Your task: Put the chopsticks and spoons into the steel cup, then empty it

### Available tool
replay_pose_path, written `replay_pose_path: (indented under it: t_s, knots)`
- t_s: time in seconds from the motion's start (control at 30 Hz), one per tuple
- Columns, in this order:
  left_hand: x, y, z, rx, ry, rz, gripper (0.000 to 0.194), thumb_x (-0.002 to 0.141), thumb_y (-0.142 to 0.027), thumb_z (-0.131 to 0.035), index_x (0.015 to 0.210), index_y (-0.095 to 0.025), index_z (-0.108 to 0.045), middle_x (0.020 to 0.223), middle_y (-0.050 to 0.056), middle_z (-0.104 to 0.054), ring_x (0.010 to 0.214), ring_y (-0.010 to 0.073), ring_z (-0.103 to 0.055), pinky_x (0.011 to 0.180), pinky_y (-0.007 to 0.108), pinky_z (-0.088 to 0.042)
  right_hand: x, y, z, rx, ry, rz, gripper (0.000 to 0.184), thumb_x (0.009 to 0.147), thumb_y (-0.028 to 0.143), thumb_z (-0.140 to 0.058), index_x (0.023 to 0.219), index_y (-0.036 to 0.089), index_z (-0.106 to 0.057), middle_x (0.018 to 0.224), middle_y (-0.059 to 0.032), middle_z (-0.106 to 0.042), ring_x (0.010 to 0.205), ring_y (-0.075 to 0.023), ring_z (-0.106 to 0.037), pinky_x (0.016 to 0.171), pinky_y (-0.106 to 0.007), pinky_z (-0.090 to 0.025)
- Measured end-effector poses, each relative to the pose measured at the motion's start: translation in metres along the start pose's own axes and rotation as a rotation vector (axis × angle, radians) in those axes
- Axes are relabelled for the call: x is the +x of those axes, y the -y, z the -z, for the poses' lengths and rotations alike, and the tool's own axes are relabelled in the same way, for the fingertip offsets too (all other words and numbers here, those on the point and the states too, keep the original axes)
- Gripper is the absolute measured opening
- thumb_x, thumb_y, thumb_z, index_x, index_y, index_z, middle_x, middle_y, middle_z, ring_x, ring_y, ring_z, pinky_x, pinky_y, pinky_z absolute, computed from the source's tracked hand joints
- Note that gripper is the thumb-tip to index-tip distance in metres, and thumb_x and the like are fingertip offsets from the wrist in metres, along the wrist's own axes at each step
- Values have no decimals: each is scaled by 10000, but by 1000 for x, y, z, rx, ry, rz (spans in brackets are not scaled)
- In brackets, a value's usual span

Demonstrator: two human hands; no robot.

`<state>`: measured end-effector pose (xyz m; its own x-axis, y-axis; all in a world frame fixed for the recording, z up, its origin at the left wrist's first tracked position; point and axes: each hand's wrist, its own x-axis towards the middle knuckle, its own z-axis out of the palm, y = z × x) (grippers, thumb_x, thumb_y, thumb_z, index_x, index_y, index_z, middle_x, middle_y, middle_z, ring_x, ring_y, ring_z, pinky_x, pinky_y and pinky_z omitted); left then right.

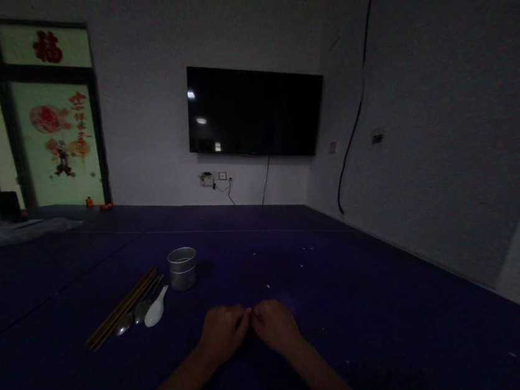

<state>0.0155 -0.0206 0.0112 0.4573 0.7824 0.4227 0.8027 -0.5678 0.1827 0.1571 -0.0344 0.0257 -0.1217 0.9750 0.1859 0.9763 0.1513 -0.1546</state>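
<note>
Your hands [223, 330]: loosely fisted, touching. Near you: one silvery, ringed, upright cup [183, 277]; one white spoon [156, 309]; brown chopsticks [121, 308].

In dim light, a black television [255, 111] hangs on the wall [142, 108], right of red-decorated panes [57, 137].

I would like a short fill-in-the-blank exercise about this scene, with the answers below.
The spoon nearest the left hand is coloured ____.
Compared with the left hand, the right hand is ____ from the metal cup.
This cup's opening faces ____.
On the wall, the screen is coloured ____.

Missing words: white; farther; upward; black.
</note>
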Motion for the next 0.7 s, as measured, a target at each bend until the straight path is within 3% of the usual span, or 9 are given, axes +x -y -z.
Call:
replay_pose_path:
  t_s: [0.7]
  knots:
    - [0, -2, 2, 6, 21, 5, 479, 940, -353, -264, 701, -194, -647, 616, 47, -663, 599, 159, -619, 557, 240, -367, 0, 0, -1, -11, 16, 15, 335, 890, 274, -402, 766, 183, -700, 824, -93, -717, 761, -183, -663, 587, -242, -372]
